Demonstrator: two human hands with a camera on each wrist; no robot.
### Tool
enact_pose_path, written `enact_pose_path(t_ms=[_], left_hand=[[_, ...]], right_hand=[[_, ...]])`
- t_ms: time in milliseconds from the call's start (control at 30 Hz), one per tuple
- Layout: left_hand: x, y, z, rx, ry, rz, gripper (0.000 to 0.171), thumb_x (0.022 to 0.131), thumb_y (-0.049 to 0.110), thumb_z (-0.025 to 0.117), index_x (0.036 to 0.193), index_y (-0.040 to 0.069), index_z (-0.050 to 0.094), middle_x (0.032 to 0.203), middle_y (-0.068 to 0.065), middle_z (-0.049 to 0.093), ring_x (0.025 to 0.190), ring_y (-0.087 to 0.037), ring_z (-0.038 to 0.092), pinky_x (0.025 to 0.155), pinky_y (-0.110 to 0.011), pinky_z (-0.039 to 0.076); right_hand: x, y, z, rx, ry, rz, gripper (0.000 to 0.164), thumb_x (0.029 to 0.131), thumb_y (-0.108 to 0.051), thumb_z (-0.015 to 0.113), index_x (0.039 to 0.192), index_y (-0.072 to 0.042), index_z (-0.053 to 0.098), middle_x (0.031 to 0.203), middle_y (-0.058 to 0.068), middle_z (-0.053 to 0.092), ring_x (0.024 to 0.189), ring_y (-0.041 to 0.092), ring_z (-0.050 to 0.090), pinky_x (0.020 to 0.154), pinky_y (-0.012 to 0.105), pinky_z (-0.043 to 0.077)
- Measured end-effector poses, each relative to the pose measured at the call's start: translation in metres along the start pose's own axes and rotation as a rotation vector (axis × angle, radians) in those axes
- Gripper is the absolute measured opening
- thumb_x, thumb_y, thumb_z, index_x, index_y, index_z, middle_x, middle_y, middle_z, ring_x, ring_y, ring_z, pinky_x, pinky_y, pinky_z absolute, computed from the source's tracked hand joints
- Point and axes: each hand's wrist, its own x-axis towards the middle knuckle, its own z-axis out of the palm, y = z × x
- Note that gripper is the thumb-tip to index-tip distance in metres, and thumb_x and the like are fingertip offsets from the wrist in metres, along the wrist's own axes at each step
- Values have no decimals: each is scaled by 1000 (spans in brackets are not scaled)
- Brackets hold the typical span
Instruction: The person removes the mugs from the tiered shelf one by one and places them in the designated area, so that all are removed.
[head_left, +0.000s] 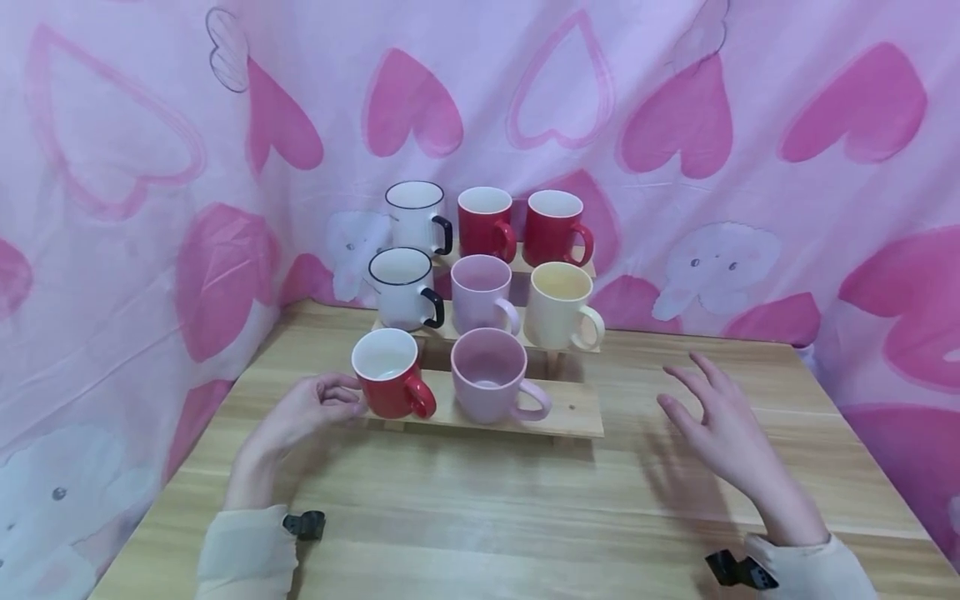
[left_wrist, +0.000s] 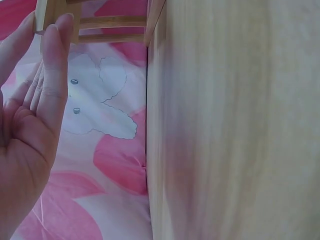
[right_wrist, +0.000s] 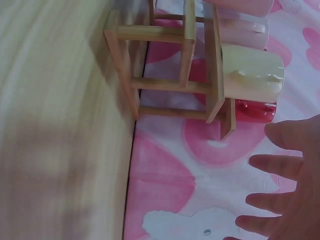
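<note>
A three-step wooden stand (head_left: 572, 408) holds several mugs. At the left end of its lowest board, beside a red mug (head_left: 382, 383), is my left hand (head_left: 303, 408), its thumb and fingers loosely bent. The left wrist view shows those fingertips (left_wrist: 53, 32) right at the board's end (left_wrist: 52, 14). A large pink mug (head_left: 486, 387) stands to the right of the red one. My right hand (head_left: 716, 429) hovers over the table right of the stand, its fingers spread and nothing in them. The right wrist view shows these fingers (right_wrist: 275, 166) apart from the stand's side.
The middle step carries a black-rimmed white mug (head_left: 401, 296), a pink mug (head_left: 480, 292) and a cream mug (head_left: 555, 312). Another white mug (head_left: 412, 217) and two red mugs (head_left: 480, 225) stand on top. A heart-patterned curtain (head_left: 480, 100) closes off the back of the wooden table (head_left: 480, 517).
</note>
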Motion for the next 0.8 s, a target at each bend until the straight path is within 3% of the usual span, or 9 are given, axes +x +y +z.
enact_pose_path(t_ms=[200,333,467,633,800], left_hand=[[-2,-2,-4,26,-20,55,43,88,7,72,121,-11,53,105,-20,66,96,-24,66,83,-29,55],[0,-3,-4,25,-45,58,44,88,8,73,121,-9,51,107,-19,63,97,-23,63,85,-28,54],[-1,-8,-3,28,-54,66,43,87,6,73,121,-7,50,108,-20,61,98,-27,62,85,-28,53],[-3,-12,-2,22,-45,84,41,87,5,72,120,-7,50,108,-20,60,97,-23,62,85,-27,53],[1,-8,-1,13,-66,102,41,88,2,70,122,-7,49,109,-21,60,99,-27,61,86,-29,53]], right_hand=[[28,-12,-12,93,-44,-25,40,97,-19,62,133,-2,55,150,25,33,131,52,34,90,70,35],[49,-19,-20,163,-60,-30,39,98,-17,60,134,-1,54,142,22,44,128,44,41,90,65,41],[74,-23,-20,220,-112,52,42,101,-26,56,136,-4,53,134,17,53,121,38,51,91,59,46],[102,-21,-9,160,-185,121,41,101,-29,52,135,-4,54,132,18,56,114,39,57,88,54,50],[125,-13,-1,177,-145,179,40,101,-20,47,135,1,51,129,22,56,116,39,53,93,52,47]])
